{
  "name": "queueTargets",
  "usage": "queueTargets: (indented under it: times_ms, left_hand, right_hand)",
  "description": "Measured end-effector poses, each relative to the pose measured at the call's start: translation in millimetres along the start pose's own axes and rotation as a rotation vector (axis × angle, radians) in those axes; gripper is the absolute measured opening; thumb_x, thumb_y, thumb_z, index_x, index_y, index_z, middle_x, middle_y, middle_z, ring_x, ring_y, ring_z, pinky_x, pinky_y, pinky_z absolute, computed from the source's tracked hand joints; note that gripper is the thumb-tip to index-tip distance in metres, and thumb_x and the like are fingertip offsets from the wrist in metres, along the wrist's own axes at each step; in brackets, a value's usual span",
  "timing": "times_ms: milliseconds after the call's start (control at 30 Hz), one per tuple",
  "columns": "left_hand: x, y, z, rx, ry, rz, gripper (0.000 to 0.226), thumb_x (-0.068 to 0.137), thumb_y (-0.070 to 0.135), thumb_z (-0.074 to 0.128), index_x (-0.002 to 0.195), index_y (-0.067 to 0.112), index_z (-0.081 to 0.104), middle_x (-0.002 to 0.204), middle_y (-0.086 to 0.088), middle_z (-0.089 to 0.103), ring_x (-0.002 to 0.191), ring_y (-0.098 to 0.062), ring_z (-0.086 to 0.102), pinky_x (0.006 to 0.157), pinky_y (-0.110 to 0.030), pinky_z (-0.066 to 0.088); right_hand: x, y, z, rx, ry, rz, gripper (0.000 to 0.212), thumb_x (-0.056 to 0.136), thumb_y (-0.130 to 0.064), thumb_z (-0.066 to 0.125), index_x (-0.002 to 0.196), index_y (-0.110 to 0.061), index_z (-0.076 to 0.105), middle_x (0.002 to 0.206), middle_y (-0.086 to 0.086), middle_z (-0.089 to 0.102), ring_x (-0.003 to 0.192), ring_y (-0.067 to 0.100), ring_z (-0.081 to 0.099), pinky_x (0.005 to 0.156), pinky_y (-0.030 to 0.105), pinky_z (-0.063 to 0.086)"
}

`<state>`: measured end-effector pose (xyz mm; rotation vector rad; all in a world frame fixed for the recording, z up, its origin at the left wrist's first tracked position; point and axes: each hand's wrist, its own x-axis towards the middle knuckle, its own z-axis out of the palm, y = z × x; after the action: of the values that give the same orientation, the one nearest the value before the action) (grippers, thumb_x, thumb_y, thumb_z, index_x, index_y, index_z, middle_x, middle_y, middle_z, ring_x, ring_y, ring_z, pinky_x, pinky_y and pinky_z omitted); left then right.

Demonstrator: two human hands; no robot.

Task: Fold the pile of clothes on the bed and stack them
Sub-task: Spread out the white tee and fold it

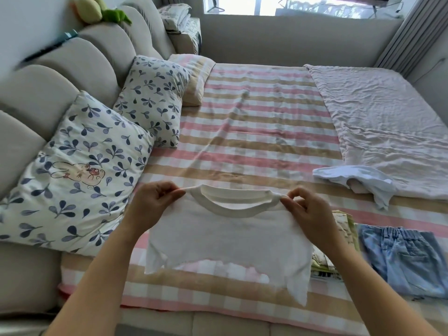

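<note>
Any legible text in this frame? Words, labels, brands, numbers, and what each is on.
None legible.
Yellow-green folded printed item beside the right hand: dark marks, possibly letters, too blurred to read.
White ribbed-collar T-shirt: no print or label shows.
Light-blue denim shorts: no label shows.
Leaf-print pillow with a rabbit drawing: picture only, no words.

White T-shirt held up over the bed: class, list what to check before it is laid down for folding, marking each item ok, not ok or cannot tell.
1. Left hand pinches one shoulder of the white T-shirt: ok.
2. Right hand pinches the other shoulder: ok.
3. Neckline stretched level between them: ok.
4. Sleeves spread flat: not ok, both droop.
5. Bare striped sheet ahead for laying it down: ok.
6. Blue jeans lie off to the side: ok.
</note>
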<state>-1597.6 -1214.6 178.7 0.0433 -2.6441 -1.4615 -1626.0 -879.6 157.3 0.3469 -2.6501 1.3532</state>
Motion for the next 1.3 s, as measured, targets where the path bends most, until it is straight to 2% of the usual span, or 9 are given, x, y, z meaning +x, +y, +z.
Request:
queueTargets:
  times_ms: [67, 133, 233, 400, 600, 767, 867, 1133, 1300]
  left_hand:
    - [6, -12, 8, 0.075, -0.019, -0.01, 0.024, 0.082, 0.015, 0.068, 0.06, 0.023, 0.063, 0.051, 0.012, 0.057, 0.051, 0.001, 0.048, 0.052, -0.012, 0.036]
    - [10, -29, 23, 0.143, -0.015, -0.026, 0.023, 0.082, 0.016, 0.068, 0.06, 0.021, 0.062, 0.048, 0.013, 0.054, 0.05, 0.001, 0.05, 0.05, -0.011, 0.035]
    - [18, -77, 56, 0.214, -0.016, -0.06, 0.021, 0.082, 0.019, 0.069, 0.063, 0.011, 0.062, 0.057, 0.004, 0.056, 0.055, -0.008, 0.051, 0.054, -0.023, 0.038]
    - [30, -167, 112, 0.302, -0.017, -0.137, 0.026, 0.083, 0.024, 0.067, 0.068, 0.004, 0.06, 0.067, -0.005, 0.057, 0.062, -0.024, 0.052, 0.056, -0.038, 0.041]
    - [54, -248, 168, 0.388, 0.067, -0.119, 0.027, 0.084, 0.028, 0.064, 0.07, 0.006, 0.06, 0.069, -0.002, 0.055, 0.06, -0.02, 0.049, 0.052, -0.029, 0.036]
    - [107, -294, 203, 0.509, 0.125, -0.061, 0.027, 0.085, 0.029, 0.064, 0.074, 0.004, 0.061, 0.075, -0.009, 0.058, 0.062, -0.021, 0.048, 0.054, -0.03, 0.034]
    - [145, -327, 218, 0.593, 0.07, -0.065, 0.033, 0.086, 0.036, 0.06, 0.076, 0.005, 0.06, 0.08, -0.009, 0.057, 0.065, -0.02, 0.044, 0.055, -0.029, 0.028]
    - [209, -395, 252, 0.712, -0.004, -0.097, 0.038, 0.088, 0.046, 0.05, 0.081, 0.009, 0.056, 0.092, -0.012, 0.058, 0.078, -0.036, 0.057, 0.06, -0.033, 0.031]
    - [215, -404, 272, 0.82, -0.035, -0.147, 0.035, 0.086, 0.044, 0.056, 0.087, 0.008, 0.057, 0.101, -0.015, 0.054, 0.092, -0.035, 0.053, 0.062, -0.037, 0.033]
  right_hand:
    - [3, 11, 14, -0.023, -0.04, 0.044, 0.018, 0.083, -0.031, 0.065, 0.071, -0.023, 0.055, 0.055, -0.008, 0.062, 0.048, 0.004, 0.053, 0.046, 0.012, 0.036]
    - [4, 27, 31, -0.052, -0.073, 0.102, 0.016, 0.084, -0.028, 0.066, 0.072, -0.023, 0.056, 0.061, -0.008, 0.063, 0.052, -0.002, 0.054, 0.049, 0.01, 0.039]
    - [3, 68, 66, -0.084, -0.081, 0.163, 0.012, 0.082, -0.022, 0.069, 0.075, -0.018, 0.06, 0.064, -0.005, 0.062, 0.056, -0.006, 0.052, 0.053, 0.005, 0.039]
    - [2, 144, 127, -0.133, -0.13, 0.241, 0.018, 0.083, -0.026, 0.066, 0.079, -0.009, 0.062, 0.063, -0.001, 0.063, 0.055, 0.014, 0.057, 0.048, 0.024, 0.038]
    - [18, 216, 185, -0.226, -0.119, 0.214, 0.026, 0.088, -0.03, 0.056, 0.088, -0.004, 0.061, 0.069, 0.008, 0.067, 0.061, 0.028, 0.062, 0.051, 0.036, 0.045]
    - [60, 269, 224, -0.378, -0.081, 0.178, 0.027, 0.092, -0.032, 0.051, 0.096, -0.007, 0.062, 0.076, 0.015, 0.069, 0.069, 0.037, 0.063, 0.056, 0.03, 0.032]
    - [86, 302, 251, -0.412, -0.066, 0.19, 0.03, 0.093, -0.036, 0.049, 0.099, -0.01, 0.061, 0.083, 0.014, 0.069, 0.075, 0.037, 0.063, 0.058, 0.03, 0.03]
    - [128, 365, 307, -0.536, -0.058, 0.267, 0.035, 0.093, -0.046, 0.041, 0.096, -0.014, 0.057, 0.097, 0.006, 0.063, 0.086, 0.03, 0.058, 0.06, 0.03, 0.029]
    - [133, 381, 312, -0.559, -0.185, 0.32, 0.028, 0.092, -0.042, 0.048, 0.098, -0.016, 0.058, 0.106, 0.006, 0.057, 0.103, 0.025, 0.05, 0.066, 0.032, 0.035]
